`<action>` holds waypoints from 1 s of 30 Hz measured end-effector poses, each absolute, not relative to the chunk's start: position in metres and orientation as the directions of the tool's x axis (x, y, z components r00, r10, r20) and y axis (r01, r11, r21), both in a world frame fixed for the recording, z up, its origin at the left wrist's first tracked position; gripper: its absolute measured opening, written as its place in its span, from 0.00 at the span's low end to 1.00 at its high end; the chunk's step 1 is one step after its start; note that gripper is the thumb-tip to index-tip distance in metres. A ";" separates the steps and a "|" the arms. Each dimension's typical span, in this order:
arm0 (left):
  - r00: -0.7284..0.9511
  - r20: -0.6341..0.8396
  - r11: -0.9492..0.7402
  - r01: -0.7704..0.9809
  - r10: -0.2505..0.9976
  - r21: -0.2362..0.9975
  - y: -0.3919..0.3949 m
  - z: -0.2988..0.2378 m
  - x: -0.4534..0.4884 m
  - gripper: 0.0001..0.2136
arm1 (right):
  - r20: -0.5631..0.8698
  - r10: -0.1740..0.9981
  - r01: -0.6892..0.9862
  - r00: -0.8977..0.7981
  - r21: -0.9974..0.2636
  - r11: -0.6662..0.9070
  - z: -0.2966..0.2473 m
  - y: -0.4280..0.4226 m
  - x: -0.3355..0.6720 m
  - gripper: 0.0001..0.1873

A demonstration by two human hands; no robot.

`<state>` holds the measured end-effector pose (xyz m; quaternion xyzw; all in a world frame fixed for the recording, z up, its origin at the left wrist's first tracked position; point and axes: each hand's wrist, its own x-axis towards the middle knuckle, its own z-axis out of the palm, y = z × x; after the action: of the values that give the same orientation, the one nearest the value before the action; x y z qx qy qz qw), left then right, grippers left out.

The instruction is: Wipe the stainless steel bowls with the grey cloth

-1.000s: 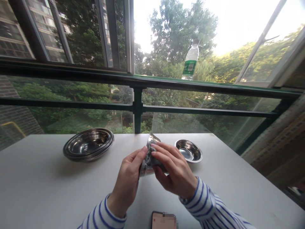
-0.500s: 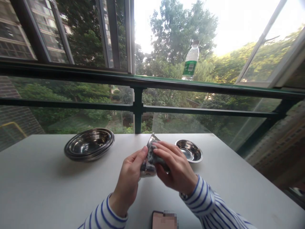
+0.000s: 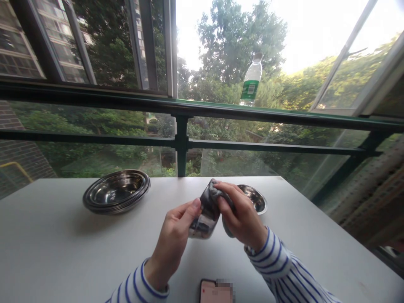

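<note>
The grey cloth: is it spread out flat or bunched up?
Bunched up: the cloth shows crumpled folds under the right hand, against the metal bowl in the left hand.

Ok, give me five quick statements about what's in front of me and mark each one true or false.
1. The left hand holds a shiny metal bowl. True.
2. The right hand is empty. False: it holds a gray cloth against the bowl.
3. A stack of bowls sits left of both hands. True.
4. The bottle has a red wrapper. False: its label is green.
5. A phone lies on the white table. True.
</note>
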<state>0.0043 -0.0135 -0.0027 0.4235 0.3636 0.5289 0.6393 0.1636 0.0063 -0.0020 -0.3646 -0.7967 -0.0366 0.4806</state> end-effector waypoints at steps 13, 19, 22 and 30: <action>0.166 -0.025 0.086 -0.371 0.986 0.925 -0.014 0.001 0.003 0.14 | 0.765 0.602 0.618 -0.227 -0.365 0.697 -0.005 0.009 0.166 0.15; 0.152 0.007 0.057 -0.409 0.988 0.911 -0.012 0.001 0.000 0.10 | 0.775 0.401 0.524 -0.488 -0.108 0.845 -0.002 -0.005 0.158 0.19; 0.159 0.006 0.058 -0.398 0.987 0.916 -0.012 0.001 0.000 0.11 | 0.782 0.433 0.539 -0.449 -0.150 0.829 -0.003 -0.001 0.159 0.17; 0.158 -0.005 0.068 -0.396 0.987 0.916 -0.013 0.005 -0.001 0.12 | 0.787 0.471 0.555 -0.398 -0.202 0.807 -0.002 0.000 0.161 0.17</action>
<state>-0.0009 -0.0126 0.0048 0.4147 0.3563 0.5423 0.6379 0.1614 0.0001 -0.0020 -0.3074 -0.8348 -0.0464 0.4544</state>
